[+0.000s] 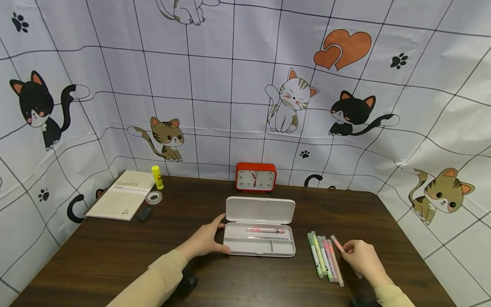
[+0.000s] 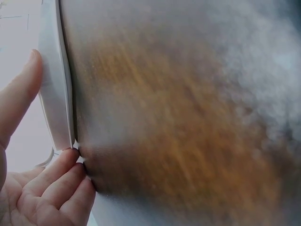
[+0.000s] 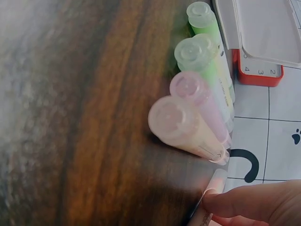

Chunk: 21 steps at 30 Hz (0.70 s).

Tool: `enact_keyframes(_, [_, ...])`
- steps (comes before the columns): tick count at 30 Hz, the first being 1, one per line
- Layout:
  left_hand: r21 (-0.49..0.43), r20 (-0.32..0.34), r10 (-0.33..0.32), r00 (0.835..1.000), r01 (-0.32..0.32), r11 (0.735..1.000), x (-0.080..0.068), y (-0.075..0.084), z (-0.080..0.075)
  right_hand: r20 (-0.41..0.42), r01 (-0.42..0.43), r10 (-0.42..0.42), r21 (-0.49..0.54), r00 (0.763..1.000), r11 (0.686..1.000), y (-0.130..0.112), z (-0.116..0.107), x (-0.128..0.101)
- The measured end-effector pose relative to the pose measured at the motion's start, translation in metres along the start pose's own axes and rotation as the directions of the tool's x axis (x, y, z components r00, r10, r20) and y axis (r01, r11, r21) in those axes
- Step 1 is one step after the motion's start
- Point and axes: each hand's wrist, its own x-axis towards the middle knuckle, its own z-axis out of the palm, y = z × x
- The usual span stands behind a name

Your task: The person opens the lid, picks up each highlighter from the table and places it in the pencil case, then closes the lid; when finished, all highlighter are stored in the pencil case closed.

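One pink pen (image 1: 266, 230) in the open case (image 1: 259, 245) by left grip (image 1: 204, 242), right grip (image 1: 362, 256) pinching another pen (image 1: 338, 244), five pens (image 1: 324, 259) beside it waiting on the surface (image 1: 115, 256).

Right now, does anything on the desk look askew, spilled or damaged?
Nothing stands out. The pencil case lies open with one pen inside, steadied by the left hand; the markers lie in a row, and the right hand pinches one marker.

the table (image 2: 188, 117) is a brown blur in the left wrist view, and the left hand (image 2: 33, 188) is cut off at the 7 o'clock corner. in the right wrist view the right hand (image 3: 254, 202) runs off at 5 o'clock, hiding most of its pink pen (image 3: 211, 197).
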Motion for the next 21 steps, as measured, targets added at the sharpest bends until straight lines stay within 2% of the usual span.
enact_keyframes(5, [-0.005, 0.0, -0.004, 1.0, 0.004, 1.0, 0.0, 0.0, 0.0, -0.025, 0.001, -0.001, -0.004, 1.0, 1.0, 0.002, 0.0, -0.001])
enact_keyframes(15, [-0.003, 0.001, -0.002, 1.0, 0.002, 1.0, 0.0, 0.0, -0.001, -0.097, 0.057, -0.058, -0.014, 0.994, 0.998, -0.003, -0.004, -0.001])
enact_keyframes(21, [-0.007, 0.007, -0.01, 1.0, 0.011, 1.0, 0.0, 0.0, 0.0, -0.096, 0.073, -0.075, -0.024, 0.993, 0.997, -0.013, -0.006, -0.002])
